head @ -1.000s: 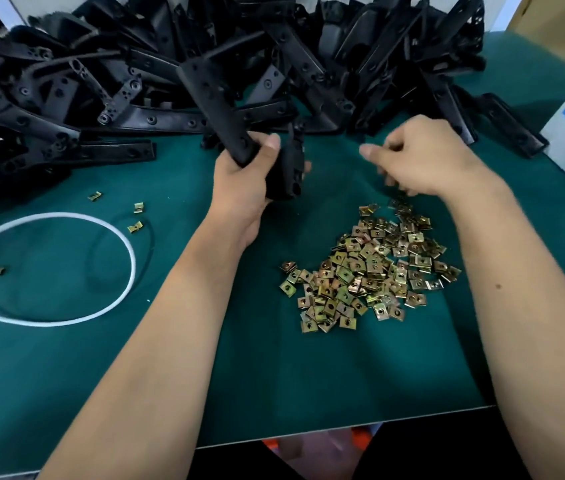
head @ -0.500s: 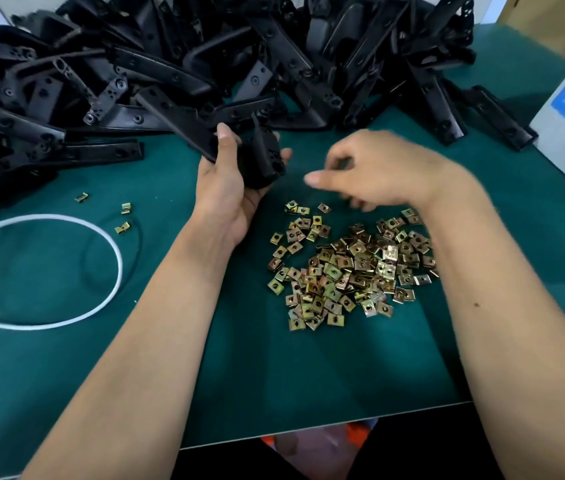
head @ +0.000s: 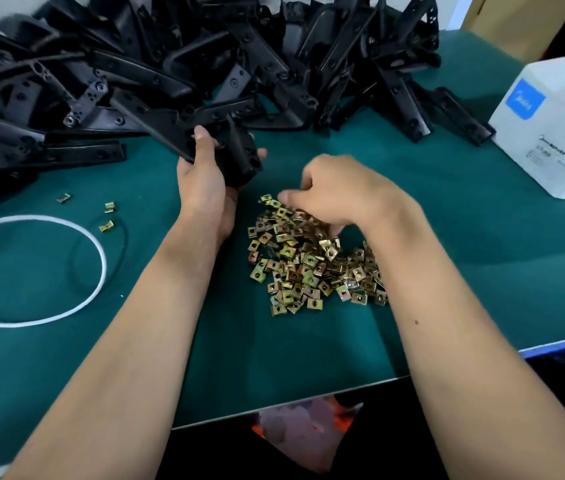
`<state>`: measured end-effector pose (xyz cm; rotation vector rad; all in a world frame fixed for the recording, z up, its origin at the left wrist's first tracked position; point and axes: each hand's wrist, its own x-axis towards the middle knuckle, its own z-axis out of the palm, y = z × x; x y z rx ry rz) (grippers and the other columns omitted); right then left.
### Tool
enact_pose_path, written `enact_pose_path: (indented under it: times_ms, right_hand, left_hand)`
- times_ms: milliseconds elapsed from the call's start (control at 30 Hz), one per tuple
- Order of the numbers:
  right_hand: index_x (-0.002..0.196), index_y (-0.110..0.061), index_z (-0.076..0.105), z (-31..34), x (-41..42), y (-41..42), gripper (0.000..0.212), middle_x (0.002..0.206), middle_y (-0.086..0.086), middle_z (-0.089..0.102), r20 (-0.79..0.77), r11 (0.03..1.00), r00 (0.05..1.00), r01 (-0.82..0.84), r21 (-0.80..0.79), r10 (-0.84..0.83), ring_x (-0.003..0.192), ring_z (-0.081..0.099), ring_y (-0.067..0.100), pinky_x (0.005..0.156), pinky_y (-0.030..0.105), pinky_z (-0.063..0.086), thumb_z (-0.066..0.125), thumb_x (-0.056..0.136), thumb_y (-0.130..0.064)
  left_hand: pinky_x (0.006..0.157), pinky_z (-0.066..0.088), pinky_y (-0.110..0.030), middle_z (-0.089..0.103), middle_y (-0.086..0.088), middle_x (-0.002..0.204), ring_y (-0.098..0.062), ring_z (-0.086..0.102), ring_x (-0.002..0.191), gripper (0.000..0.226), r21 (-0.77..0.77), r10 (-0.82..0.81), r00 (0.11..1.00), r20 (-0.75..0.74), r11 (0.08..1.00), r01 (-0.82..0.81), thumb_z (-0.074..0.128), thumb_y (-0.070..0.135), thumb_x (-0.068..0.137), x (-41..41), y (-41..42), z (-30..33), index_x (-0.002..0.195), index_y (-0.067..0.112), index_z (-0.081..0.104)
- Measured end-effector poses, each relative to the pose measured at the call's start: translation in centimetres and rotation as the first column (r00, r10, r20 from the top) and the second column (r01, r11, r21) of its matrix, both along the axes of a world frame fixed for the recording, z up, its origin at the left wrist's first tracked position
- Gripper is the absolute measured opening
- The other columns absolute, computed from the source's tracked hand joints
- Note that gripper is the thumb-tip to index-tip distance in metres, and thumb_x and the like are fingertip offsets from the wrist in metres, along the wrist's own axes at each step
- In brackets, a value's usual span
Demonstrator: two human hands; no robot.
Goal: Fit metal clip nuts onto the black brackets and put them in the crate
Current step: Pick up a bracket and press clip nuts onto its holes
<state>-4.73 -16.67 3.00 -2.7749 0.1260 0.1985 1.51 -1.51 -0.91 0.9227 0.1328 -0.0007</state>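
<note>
Left hand [head: 205,188] grips a black bracket [head: 236,157] just before the bracket heap [head: 205,64] at the table's far edge. Right hand [head: 336,195] has dropped from mid-air onto the nut pile [head: 308,265] mid-table, fingers curled; can't tell if it's got one. Prob. picking next nut. No crate in view.

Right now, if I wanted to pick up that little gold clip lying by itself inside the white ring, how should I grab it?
Pinch the lone clip nut by its two outer edges, coming straight down from above. It lies flat on the green mat with bare space around it, so fingertips fit on both sides without bumping the white ring.
</note>
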Motion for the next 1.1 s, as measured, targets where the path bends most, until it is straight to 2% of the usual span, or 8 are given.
enact_pose_path:
  times_ms: [133,233,333,467,633,867,967,1100]
  right_hand:
    - [0.108,-0.021,0.067,-1.5,-2.1,-2.4,0.050,0.105,-0.003,0.069,0.301,0.991,0.953,-0.063,0.114,0.026,0.102,0.063,0.019,0.089,0.040,0.053,0.053,0.095,-0.068]
    - [0.143,-0.024,0.055,-2.9,-5.2,-5.2,0.077,0.147,-0.001,0.057,0.240,0.974,0.967,-0.127,0.186,0.081,0.144,0.041,0.020,0.120,0.043,0.033,0.032,0.092,-0.078]
    - [0.157,-0.028,0.038,-4.0,-7.3,-6.0,0.091,0.167,0.000,0.032,0.206,0.979,0.976,-0.110,0.170,0.074,0.157,0.017,0.015,0.129,0.046,0.007,0.020,0.087,-0.083]
    - [0.160,-0.030,0.032,-4.6,-8.1,-2.5,0.092,0.169,-0.002,0.027,0.237,0.977,0.969,-0.108,0.186,0.062,0.158,0.013,0.014,0.130,0.042,0.005,0.015,0.087,-0.084]
    - [0.153,-0.025,0.046,-4.9,-6.8,2.4,0.066,0.165,0.003,0.036,0.282,0.973,0.957,-0.125,0.195,0.066,0.157,0.022,0.020,0.129,0.039,0.012,0.035,0.102,-0.066]
    - [0.142,-0.015,0.058,-4.7,-3.6,5.9,0.057,0.153,0.008,0.051,0.311,0.978,0.945,-0.154,0.141,0.104,0.147,0.037,0.028,0.121,0.038,0.028,0.054,0.101,-0.054]
    - [0.129,-0.017,0.068,-4.3,-2.5,5.8,0.049,0.126,0.004,0.065,0.351,0.970,0.927,-0.196,0.143,0.136,0.123,0.054,0.024,0.101,0.034,0.043,0.071,0.092,-0.049]
    - [0.100,-0.024,0.079,-3.1,-1.2,4.3,0.024,0.088,-0.014,0.059,0.358,0.952,0.915,-0.260,0.161,0.189,0.086,0.054,0.006,0.077,0.025,0.039,0.084,0.083,-0.041]
  left_hand:
    - [0.069,0.061,-0.040,0.078,-0.014,0.093,-0.037,0.076,0.077,0.022,-0.015,-0.008,1.000,-0.019,1.000,0.008,0.050,0.033,0.108,-0.1,0.1,-0.1,0.103,0.013,0.042]
    - [0.070,0.062,-0.042,0.079,-0.010,0.093,-0.039,0.077,0.081,0.024,0.048,-0.061,0.998,0.005,0.997,0.061,0.050,0.036,0.108,-0.4,-0.1,-0.2,0.104,0.014,0.041]
    - [0.072,0.063,-0.047,0.077,-0.015,0.100,-0.042,0.076,0.082,0.025,0.087,-0.087,0.996,0.025,0.993,0.084,0.050,0.035,0.108,-0.8,-0.5,-0.4,0.103,0.013,0.041]
    - [0.072,0.063,-0.045,0.074,-0.021,0.107,-0.040,0.076,0.085,0.024,0.035,-0.021,1.000,0.016,0.999,0.020,0.051,0.032,0.108,-1.3,-0.8,-0.4,0.106,0.010,0.043]
    - [0.072,0.062,-0.042,0.079,-0.015,0.090,-0.037,0.077,0.084,0.022,-0.046,0.041,0.999,0.012,0.998,-0.041,0.049,0.034,0.108,-1.1,0.5,-0.1,0.105,0.013,0.045]
    - [0.074,0.062,-0.044,0.076,-0.025,0.096,-0.038,0.074,0.074,0.034,-0.245,0.036,0.999,0.036,0.969,-0.026,0.042,0.040,0.109,-0.7,2.2,0.1,0.096,0.009,0.046]
    - [0.074,0.062,-0.044,0.076,-0.023,0.096,-0.036,0.073,0.072,0.032,-0.223,0.020,0.999,0.031,0.975,-0.012,0.045,0.041,0.108,-0.4,2.5,0.1,0.100,0.010,0.047]
    - [0.076,0.061,-0.040,0.075,-0.016,0.093,-0.029,0.073,0.076,0.018,-0.137,-0.023,0.998,0.054,0.990,0.030,0.062,0.025,0.103,0.3,2.9,-0.2,0.103,0.009,0.054]
